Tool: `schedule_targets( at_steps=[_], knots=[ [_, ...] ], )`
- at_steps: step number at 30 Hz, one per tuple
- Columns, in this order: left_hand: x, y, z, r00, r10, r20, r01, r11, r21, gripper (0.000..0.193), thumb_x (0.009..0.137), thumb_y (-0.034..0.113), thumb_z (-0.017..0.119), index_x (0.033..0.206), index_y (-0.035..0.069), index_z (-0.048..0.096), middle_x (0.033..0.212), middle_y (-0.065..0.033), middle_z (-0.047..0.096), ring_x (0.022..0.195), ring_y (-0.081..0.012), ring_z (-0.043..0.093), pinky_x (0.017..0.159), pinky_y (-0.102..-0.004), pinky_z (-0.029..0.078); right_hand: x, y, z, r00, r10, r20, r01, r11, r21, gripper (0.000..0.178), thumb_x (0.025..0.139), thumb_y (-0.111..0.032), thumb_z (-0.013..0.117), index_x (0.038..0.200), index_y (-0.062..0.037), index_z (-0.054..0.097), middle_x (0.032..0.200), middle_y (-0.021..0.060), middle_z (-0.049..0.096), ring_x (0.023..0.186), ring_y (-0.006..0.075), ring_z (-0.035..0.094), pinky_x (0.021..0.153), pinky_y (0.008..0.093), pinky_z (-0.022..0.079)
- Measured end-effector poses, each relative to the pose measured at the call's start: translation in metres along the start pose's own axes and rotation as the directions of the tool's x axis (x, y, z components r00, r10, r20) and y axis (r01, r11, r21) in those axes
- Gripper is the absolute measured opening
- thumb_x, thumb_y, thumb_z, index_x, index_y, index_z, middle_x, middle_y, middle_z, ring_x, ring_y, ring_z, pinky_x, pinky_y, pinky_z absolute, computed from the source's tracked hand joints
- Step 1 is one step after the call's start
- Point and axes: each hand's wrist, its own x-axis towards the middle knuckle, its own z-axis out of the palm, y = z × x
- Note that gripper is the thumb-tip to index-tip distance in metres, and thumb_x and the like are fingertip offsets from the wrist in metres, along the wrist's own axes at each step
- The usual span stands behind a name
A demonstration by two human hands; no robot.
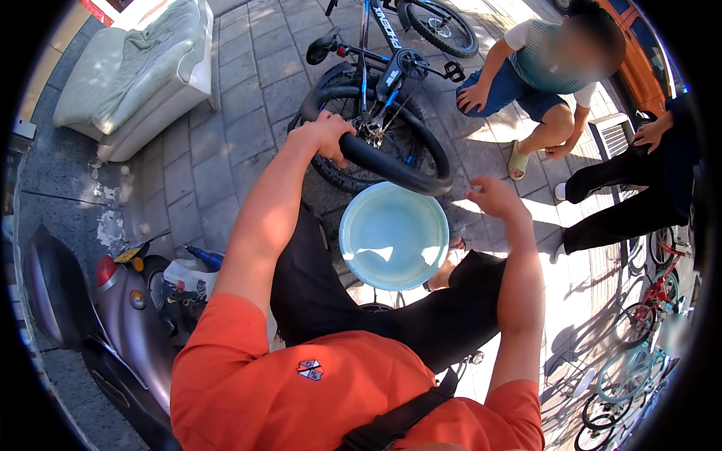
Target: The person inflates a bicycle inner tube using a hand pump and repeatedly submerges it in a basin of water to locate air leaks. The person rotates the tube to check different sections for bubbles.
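My left hand [329, 138] is closed round the left side of an inflated black inner tube [406, 177]. The tube forms a smooth loop in front of a bicycle's rear wheel [331, 171], its near side hanging over the far rim of a round light-blue basin [347, 259]. Clear water [391, 225] stands in the basin between my legs. Just right of the tube, and apart from it, my right hand [496, 199] is held out with loosely bent fingers and nothing visible in it. The black and blue bicycle [391, 75] lies on the paving beyond.
A person [556, 68] squats at the far right; another person in dark trousers [609, 218] stands beside them. A pale sofa [143, 83] is at the far left, a purple scooter [128, 323] at the near left. Several bicycles [639, 323] stand along the right.
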Motion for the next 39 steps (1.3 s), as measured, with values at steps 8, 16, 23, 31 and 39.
schedule_targets(
  at_steps=[8, 16, 23, 31, 39],
  knots=[
    [0.004, -0.002, 0.004, 0.999, 0.048, -0.005, -0.049, 0.999, -0.002, 0.093, 0.067, 0.042, 0.099, 0.150, 0.026, 0.061, 0.155, -0.0088, 0.052, 0.152, -0.0384, 0.034, 0.125, -0.0541, 0.038, 0.000, 0.008, 0.002, 1.000, 0.016, -0.020, -0.016, 1.000, -0.022, 0.054, 0.099, -0.041, 0.075, 0.136, -0.0018, 0.071, 0.137, 0.0240, 0.071, 0.129, 0.0421, 0.066, 0.108, 0.0470, 0.053],
    [0.007, -0.005, 0.006, 0.998, 0.062, -0.008, -0.062, 0.998, -0.010, 0.094, 0.067, 0.039, 0.099, 0.151, 0.023, 0.061, 0.153, -0.0107, 0.054, 0.150, -0.0399, 0.035, 0.126, -0.0512, 0.037, 0.000, 0.009, 0.001, 1.000, 0.012, -0.012, -0.012, 1.000, -0.017, 0.055, 0.099, -0.042, 0.075, 0.137, -0.0032, 0.071, 0.137, 0.0238, 0.071, 0.129, 0.0416, 0.066, 0.107, 0.0470, 0.053],
    [0.005, -0.001, 0.005, 0.999, 0.043, 0.006, -0.043, 0.999, -0.022, 0.095, 0.066, 0.037, 0.100, 0.152, 0.022, 0.060, 0.152, -0.0105, 0.054, 0.151, -0.0373, 0.036, 0.126, -0.0508, 0.038, 0.001, 0.009, 0.000, 1.000, 0.012, 0.002, -0.012, 1.000, -0.013, 0.057, 0.098, -0.042, 0.076, 0.140, -0.0036, 0.070, 0.138, 0.0221, 0.072, 0.128, 0.0410, 0.067, 0.106, 0.0471, 0.053],
    [0.033, -0.047, 0.006, 0.687, -0.171, -0.706, -0.184, 0.899, -0.397, 0.108, 0.067, 0.051, 0.101, 0.160, 0.027, 0.051, 0.163, -0.0140, 0.044, 0.153, -0.0387, 0.040, 0.121, -0.0646, 0.039, 0.021, 0.031, -0.016, 0.925, 0.181, -0.335, -0.070, 0.945, 0.320, 0.084, 0.100, -0.043, 0.075, 0.165, -0.0030, 0.040, 0.151, 0.0261, 0.061, 0.136, 0.0386, 0.063, 0.110, 0.0453, 0.050],
    [0.011, -0.025, -0.026, 0.816, -0.413, -0.404, -0.446, -0.006, -0.895, 0.101, 0.092, 0.031, 0.090, 0.171, 0.020, 0.027, 0.159, -0.0143, 0.040, 0.139, -0.0411, 0.053, 0.107, -0.0607, 0.056, 0.003, 0.050, -0.044, 0.894, 0.405, -0.192, 0.137, 0.162, 0.977, 0.087, 0.104, -0.050, 0.069, 0.169, -0.0087, 0.028, 0.167, 0.0213, 0.038, 0.138, 0.0401, 0.054, 0.102, 0.0559, 0.056]
  ],
)
